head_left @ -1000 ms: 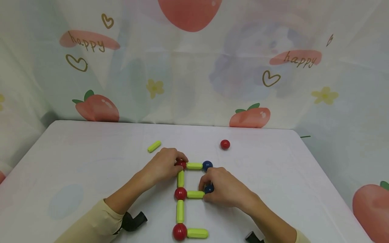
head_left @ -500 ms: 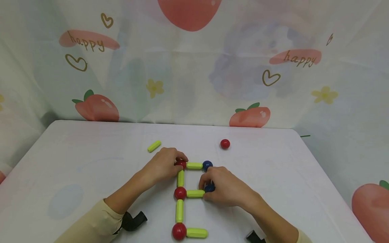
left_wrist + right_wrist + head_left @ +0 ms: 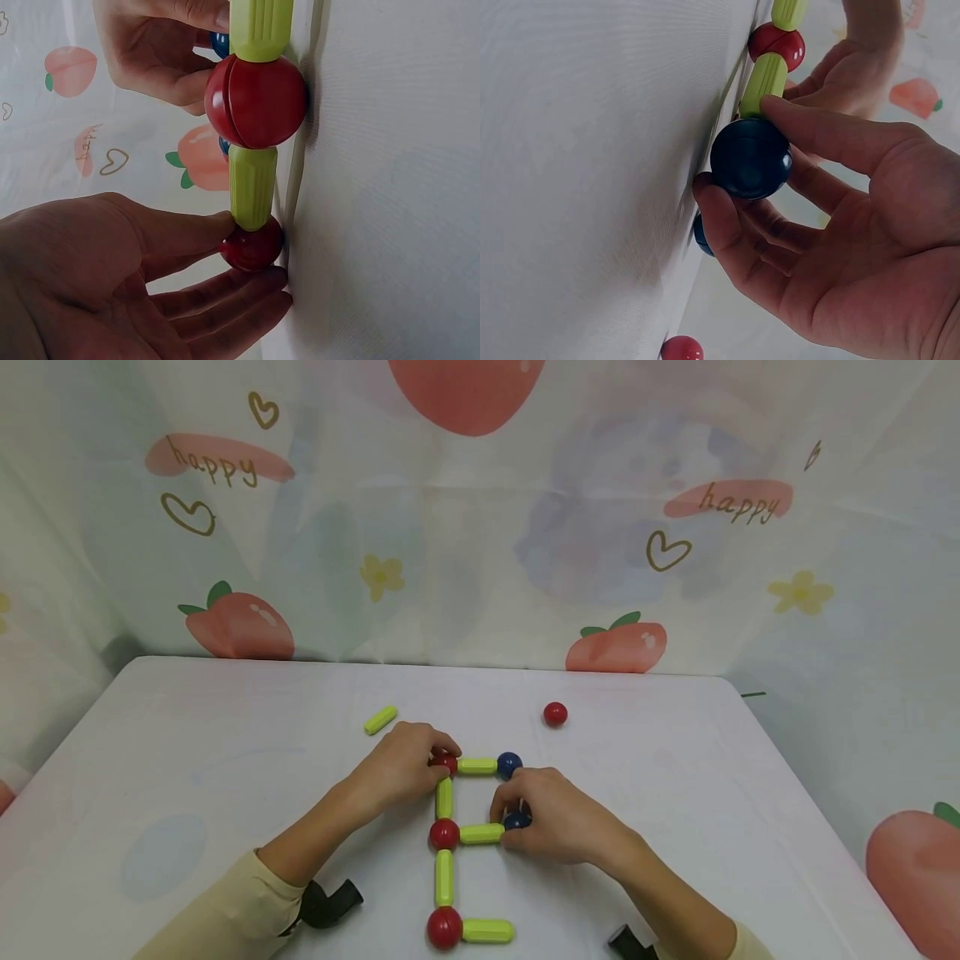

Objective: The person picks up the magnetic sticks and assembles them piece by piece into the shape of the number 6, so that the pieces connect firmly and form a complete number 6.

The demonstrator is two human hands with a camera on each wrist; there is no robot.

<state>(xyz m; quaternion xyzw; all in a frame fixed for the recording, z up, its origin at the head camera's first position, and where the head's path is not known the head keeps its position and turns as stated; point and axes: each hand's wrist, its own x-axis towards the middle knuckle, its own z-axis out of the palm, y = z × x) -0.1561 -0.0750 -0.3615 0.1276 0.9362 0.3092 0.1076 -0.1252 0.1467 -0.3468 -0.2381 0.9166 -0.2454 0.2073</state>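
Observation:
A figure of yellow-green rods and balls lies on the white table. My left hand [image 3: 405, 762] holds the far red ball [image 3: 253, 247], thumb on one side and fingers on the other. From that ball one rod [image 3: 477, 766] runs right to a blue ball [image 3: 509, 765]. Another leads nearer, to the middle red ball [image 3: 444, 834]. My right hand [image 3: 558, 818] pinches a second blue ball [image 3: 750, 157] at the end of the middle crosswise rod [image 3: 482, 833], its thumb tip at the rod's end. Nearest me are the front red ball [image 3: 445, 928] and its sideways rod [image 3: 487, 931].
A loose yellow-green rod [image 3: 380, 720] lies beyond my left hand. A loose red ball [image 3: 556, 714] sits at the back right. Black wrist-camera mounts [image 3: 330, 903] show by both forearms. A printed curtain [image 3: 465, 552] hangs behind the table's far edge.
Both hands keep their hold. The right hand and its blue ball have shifted very slightly away from me, and the figure sits a touch higher in the head view.

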